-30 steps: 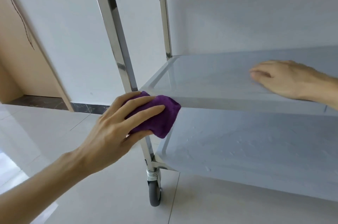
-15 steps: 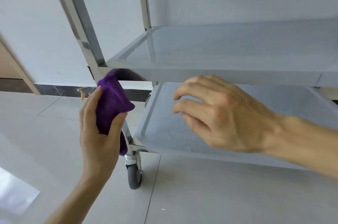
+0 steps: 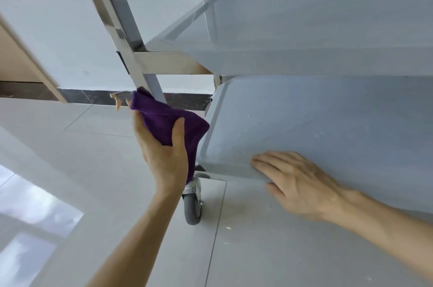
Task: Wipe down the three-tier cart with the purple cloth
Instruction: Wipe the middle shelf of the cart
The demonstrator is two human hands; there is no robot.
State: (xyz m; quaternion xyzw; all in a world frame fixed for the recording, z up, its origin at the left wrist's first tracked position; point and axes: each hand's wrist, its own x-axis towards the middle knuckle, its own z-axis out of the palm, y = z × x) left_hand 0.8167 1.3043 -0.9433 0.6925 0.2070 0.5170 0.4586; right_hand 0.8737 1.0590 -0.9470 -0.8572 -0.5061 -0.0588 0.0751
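The purple cloth (image 3: 168, 122) is gripped in the left hand (image 3: 164, 153), bunched between thumb and fingers and wrapped against the steel leg (image 3: 153, 86) of the cart at about nine o'clock from the bottom shelf (image 3: 328, 122). The right hand (image 3: 297, 181) is laid on the front edge of that shelf at about five o'clock from the cloth, its fingers straight and flat on the tray and its thumb tucked under the rim; nothing is held in it. The middle shelf (image 3: 304, 36) is seen above, at twelve o'clock from the right hand, and the caster (image 3: 193, 207) is seen directly below the cloth, at six o'clock.

Several risks are judged from this. The cart stands on wheels on smooth floor tiles (image 3: 93, 193), so it could be rolled or swung away if the leg is rubbed hard while the shelf is only lightly steadied. The cloth is held as a loose wad with a corner hanging down toward the caster, so it could be snagged on the wheel bracket or dragged onto the floor and dirtied. Small specks or droplets appear on the bottom shelf, and these could be smeared by the bare right hand. The joint where the crossbar (image 3: 168, 65) meets the leg could be missed, since it is left above the cloth at twelve o'clock.
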